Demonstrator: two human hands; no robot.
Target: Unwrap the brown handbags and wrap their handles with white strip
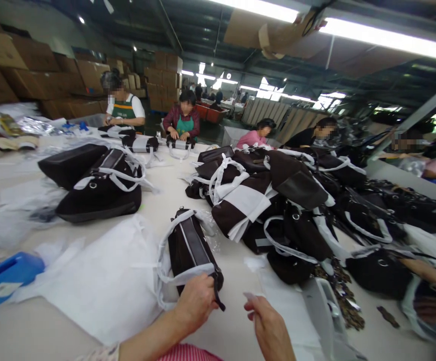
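Observation:
A dark brown handbag (191,248) with white-wrapped straps stands on the pale table (172,185) in front of me. My left hand (196,301) is closed round its near end, by the zipper pull. My right hand (268,326) hovers just right of the bag, fingers pinched together on a small pale piece I cannot make out. A white dust bag (105,286) lies flat to the left of the handbag.
A large heap of brown handbags (285,200) fills the table's right side. Two more bags (101,185) lie at the left. A blue object (7,278) sits at the left edge. Several people work at the far end and right; cardboard boxes (33,65) stack behind.

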